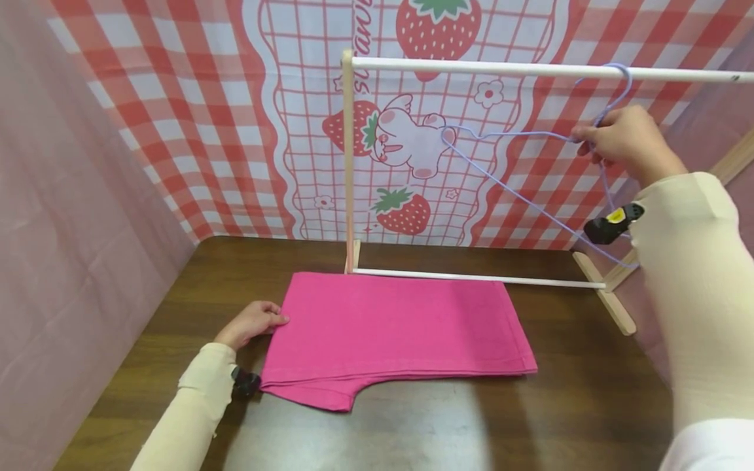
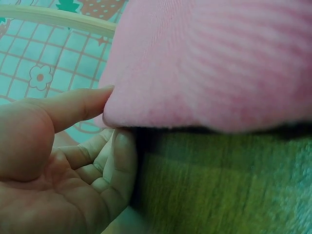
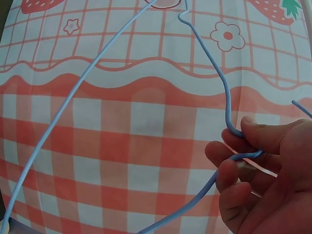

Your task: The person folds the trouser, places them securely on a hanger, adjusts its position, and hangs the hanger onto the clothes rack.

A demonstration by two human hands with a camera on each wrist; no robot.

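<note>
Pink shorts [image 1: 400,327], folded in half lengthwise, lie flat on the wooden table with the crotch corner towards me. At their left end my left hand [image 1: 254,322] pinches the edge; in the left wrist view the thumb lies on top of the pink cloth [image 2: 195,68] and the fingers curl beneath. Up at the right, my right hand [image 1: 627,140] grips a thin lilac wire hanger [image 1: 518,193] at the neck, below its hook. The hook overlaps the rack's top rail in the head view. In the right wrist view the fingers curl around the bent hanger wire [image 3: 226,97].
A rack with a white top rail [image 1: 471,65], wooden post [image 1: 349,163] and lower white bar [image 1: 424,275] stands behind the shorts. Its right foot [image 1: 618,314] rests on the table [image 1: 412,432]. A strawberry-print checked cloth [image 1: 283,131] hangs behind, with pink curtains at the sides.
</note>
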